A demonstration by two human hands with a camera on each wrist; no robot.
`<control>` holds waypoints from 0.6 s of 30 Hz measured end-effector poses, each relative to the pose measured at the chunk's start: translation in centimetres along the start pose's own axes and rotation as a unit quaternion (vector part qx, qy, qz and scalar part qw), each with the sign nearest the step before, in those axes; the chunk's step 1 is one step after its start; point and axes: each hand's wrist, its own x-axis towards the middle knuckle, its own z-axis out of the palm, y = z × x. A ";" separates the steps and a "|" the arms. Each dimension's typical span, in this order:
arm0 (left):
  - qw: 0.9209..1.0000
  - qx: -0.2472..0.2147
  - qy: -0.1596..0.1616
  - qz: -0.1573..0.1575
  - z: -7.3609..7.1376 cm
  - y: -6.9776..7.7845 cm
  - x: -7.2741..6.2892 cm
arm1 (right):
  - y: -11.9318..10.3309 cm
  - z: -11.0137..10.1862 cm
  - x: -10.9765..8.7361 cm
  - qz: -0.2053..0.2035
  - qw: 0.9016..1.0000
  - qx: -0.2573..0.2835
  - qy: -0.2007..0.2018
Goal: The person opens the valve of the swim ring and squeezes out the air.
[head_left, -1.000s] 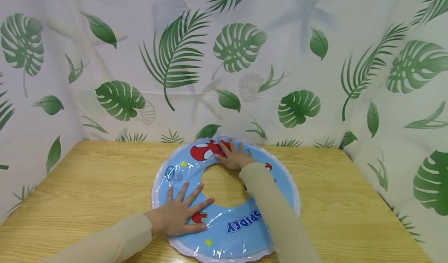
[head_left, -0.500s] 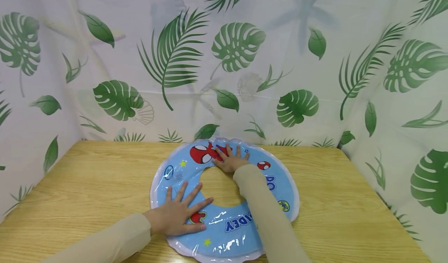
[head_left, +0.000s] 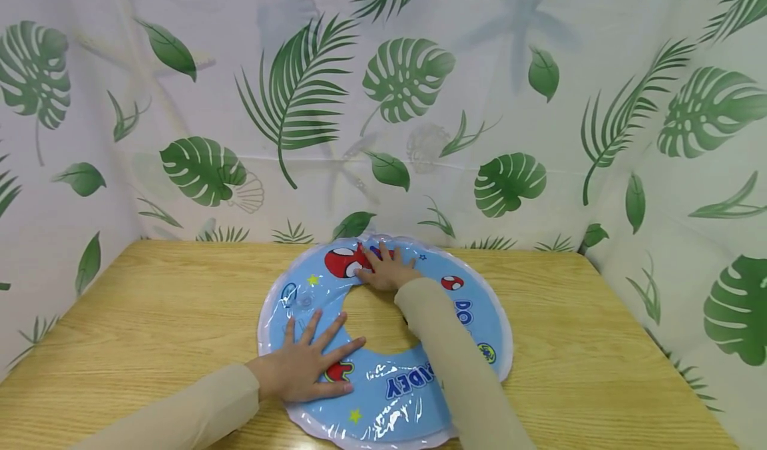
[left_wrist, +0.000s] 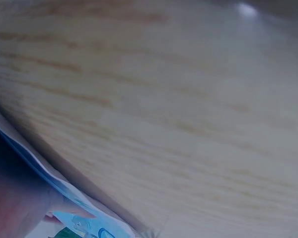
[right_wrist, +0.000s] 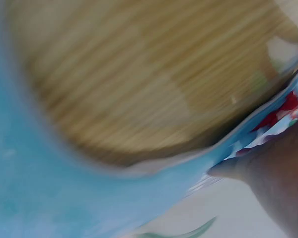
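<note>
A light blue inflatable swim ring (head_left: 413, 413) with red cartoon figures and "SPIDEY" lettering lies flattened on the wooden table. My left hand (head_left: 302, 367) rests on its near left part, palm down with fingers spread and straight. On the far part, over the red figure, my right hand (head_left: 386, 270) lies with its fingers extended. The ring's valve (head_left: 307, 299) shows as a small clear disc on the left. In the left wrist view the hand (left_wrist: 20, 203) is at the lower left corner on the ring. The right wrist view has the hand (right_wrist: 278, 173) at its right side, against the ring's surface.
The wooden table (head_left: 180, 303) extends on both sides of the ring. A white curtain (head_left: 443, 104) printed with green leaves stands behind it and along both sides. The ring's far edge reaches the table's back edge.
My right hand has slid a little to the left along the far part of the ring, uncovering more lettering on the right. The left hand stays in place.
</note>
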 end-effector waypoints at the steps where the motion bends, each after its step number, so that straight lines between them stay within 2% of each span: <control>1: 1.000 -0.002 0.000 0.001 -0.1 0.0 0.0 | -0.4 0.0 0.1 -0.010 1.000 0.005 -0.001; 6: 1.000 -0.006 0.002 0.003 -0.2 0.1 -0.1 | -2.6 0.4 0.2 -0.048 0.999 0.000 -0.007; 12: 1.000 -0.006 0.000 0.002 0.1 -0.1 0.2 | -3.6 1.2 0.5 -0.034 0.999 -0.033 -0.005; 18: 1.000 -0.009 -0.002 0.001 0.2 -0.3 0.2 | -3.9 1.8 0.7 -0.029 0.998 -0.053 -0.021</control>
